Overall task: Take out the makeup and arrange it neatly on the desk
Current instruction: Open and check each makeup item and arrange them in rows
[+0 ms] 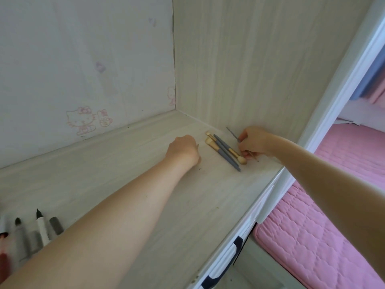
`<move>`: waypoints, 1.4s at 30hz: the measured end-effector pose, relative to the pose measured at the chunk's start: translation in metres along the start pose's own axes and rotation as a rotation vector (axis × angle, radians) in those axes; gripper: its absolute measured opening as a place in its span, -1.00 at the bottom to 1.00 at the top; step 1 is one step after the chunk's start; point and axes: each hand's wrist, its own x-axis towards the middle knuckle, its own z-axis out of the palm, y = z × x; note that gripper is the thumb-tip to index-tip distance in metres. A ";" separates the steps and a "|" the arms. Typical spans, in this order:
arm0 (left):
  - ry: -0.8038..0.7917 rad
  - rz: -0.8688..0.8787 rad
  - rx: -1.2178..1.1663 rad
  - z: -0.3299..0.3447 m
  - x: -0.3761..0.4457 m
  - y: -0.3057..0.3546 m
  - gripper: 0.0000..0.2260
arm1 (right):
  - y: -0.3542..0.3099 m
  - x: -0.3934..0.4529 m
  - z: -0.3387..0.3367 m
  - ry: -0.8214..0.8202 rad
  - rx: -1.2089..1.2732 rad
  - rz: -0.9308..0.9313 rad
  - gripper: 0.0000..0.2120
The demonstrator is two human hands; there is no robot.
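Nearest you, at the lower left edge of the desk [125,205], a row of makeup pens [42,230] lies side by side with tips pointing away from you; 1 has a white barrel with a black tip, the others are grey, and any printing on them is too blurred to read. A dark red item [4,261] at the far left edge is cut off and cannot be identified. Your left forearm crosses the desktop diagonally, and your left hand [183,150] rests knuckles-up on the surface with its fingers curled under; something thin pokes out beside the fingertips, but you cannot tell whether the hand holds it. Just beside it to the right, a small bunch of makeup brushes [224,150] with grey handles and gold ferrules lies close together on the desk near the side panel. Your right hand [253,141] sits against that panel, pinching a thin grey-handled brush [232,133] between thumb and fingers, its lower fingers touching the bunch's near end. Beyond, the back wall carries faded pink cartoon cat stickers [82,119] with no legible writing. To the right lies a pink quilted bed cover [323,236].
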 end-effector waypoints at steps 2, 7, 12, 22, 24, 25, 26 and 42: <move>-0.021 -0.017 -0.054 -0.003 0.001 -0.002 -0.78 | -0.001 -0.001 -0.001 -0.022 0.031 0.014 -0.89; -0.067 -0.102 -0.552 -0.005 0.003 0.008 -0.81 | -0.004 -0.004 -0.003 -0.007 -0.030 0.035 -0.82; -0.032 -0.142 -0.663 0.011 0.007 0.025 -0.72 | -0.013 -0.006 0.005 0.017 -0.179 0.017 -0.67; 0.134 -0.117 -0.318 0.033 0.013 0.049 -0.65 | -0.008 -0.004 0.016 0.045 -0.205 0.100 -0.70; 0.145 -0.117 -0.269 0.032 0.014 0.047 -0.69 | -0.008 -0.005 0.015 0.043 -0.218 0.073 -0.68; 0.142 -0.112 -0.239 0.032 0.014 0.045 -0.69 | -0.007 -0.006 0.014 0.037 -0.209 0.050 -0.65; 0.137 -0.109 -0.215 0.031 0.014 0.043 -0.69 | -0.005 -0.006 0.012 0.028 -0.185 0.025 -0.62; 0.150 -0.088 -0.271 0.030 0.028 0.059 -0.64 | 0.016 -0.006 0.011 -0.024 0.433 0.067 -0.65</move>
